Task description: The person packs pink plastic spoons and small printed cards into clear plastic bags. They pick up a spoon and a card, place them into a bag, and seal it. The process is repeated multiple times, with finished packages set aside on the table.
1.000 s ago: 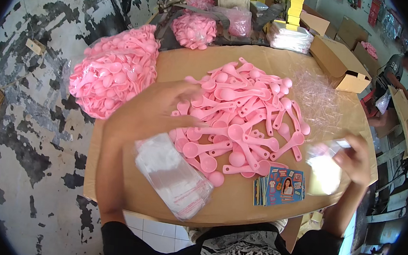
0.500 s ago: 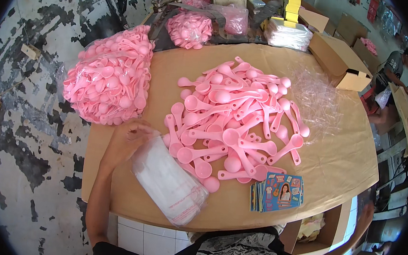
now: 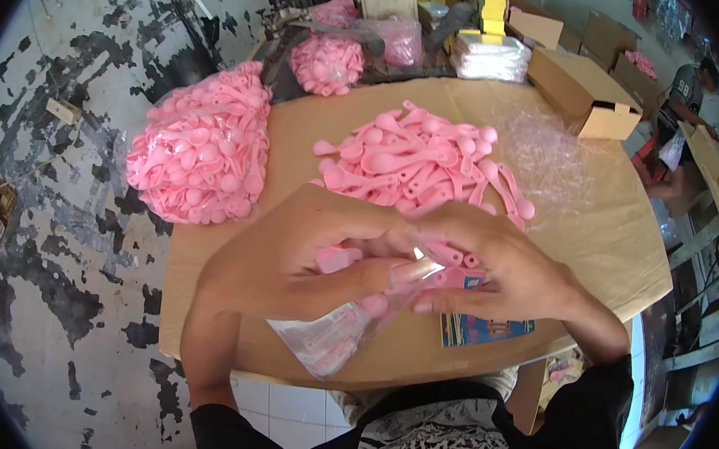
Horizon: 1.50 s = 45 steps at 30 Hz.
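My left hand [image 3: 289,257] and right hand [image 3: 517,258] meet above the middle of the table, close to the camera. Between their fingertips a clear plastic bag [image 3: 429,269] is pinched, its film glinting. Behind and below them spreads a heap of pink plastic measuring spoons [image 3: 415,157], partly hidden by my hands. A stack of clear plastic bags [image 3: 320,344] lies under my left hand, its upper part covered. Below my right hand is a stack of blue printed cards [image 3: 490,332], also partly hidden.
At the left edge stands a large clear bag packed with pink spoons [image 3: 201,144]. Crumpled clear film [image 3: 542,154] lies right of the heap. A cardboard box [image 3: 585,90] and stacked plastic packs [image 3: 491,58] stand at the back. Another person [image 3: 681,106] sits at far right.
My left hand has lifted from the bag stack to the middle. My right hand has come in from the far right to meet it, and both now grip a clear plastic bag.
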{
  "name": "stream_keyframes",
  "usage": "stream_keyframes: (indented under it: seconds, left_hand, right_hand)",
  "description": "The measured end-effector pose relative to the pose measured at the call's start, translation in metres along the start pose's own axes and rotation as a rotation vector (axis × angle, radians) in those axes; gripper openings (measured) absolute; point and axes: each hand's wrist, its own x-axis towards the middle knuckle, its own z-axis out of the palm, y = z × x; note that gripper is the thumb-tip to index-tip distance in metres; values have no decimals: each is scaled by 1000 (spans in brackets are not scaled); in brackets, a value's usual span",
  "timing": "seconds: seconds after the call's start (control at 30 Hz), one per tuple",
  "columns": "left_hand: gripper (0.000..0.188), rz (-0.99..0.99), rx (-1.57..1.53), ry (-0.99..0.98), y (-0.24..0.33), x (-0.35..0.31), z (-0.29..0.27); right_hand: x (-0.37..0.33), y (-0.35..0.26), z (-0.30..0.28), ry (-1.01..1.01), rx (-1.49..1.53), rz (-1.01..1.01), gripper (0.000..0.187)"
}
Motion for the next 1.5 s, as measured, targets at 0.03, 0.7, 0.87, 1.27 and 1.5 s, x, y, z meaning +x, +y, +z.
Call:
stream_keyframes:
  seconds: [0.03,0.7,0.87,1.27,1.5]
  left_hand:
    - [14,-51,-30,-50,-3,3,-1]
    - [38,-253,-899,407,-97,58,57]
    - [36,-192,-1122,442,-88,49,52]
    - [33,-129,-934,584,-87,47,56]
    - [39,-67,-890,589,-84,47,62]
  right_hand:
    - [-4,7,-5,-96,-103,-40,26]
    - [-66,64,-41,-415,-153,542,46]
    - [-61,66,-32,-221,-170,456,31]
    - [-44,59,-1,423,393,399,14]
    - [-32,45,1,275,245,395,20]
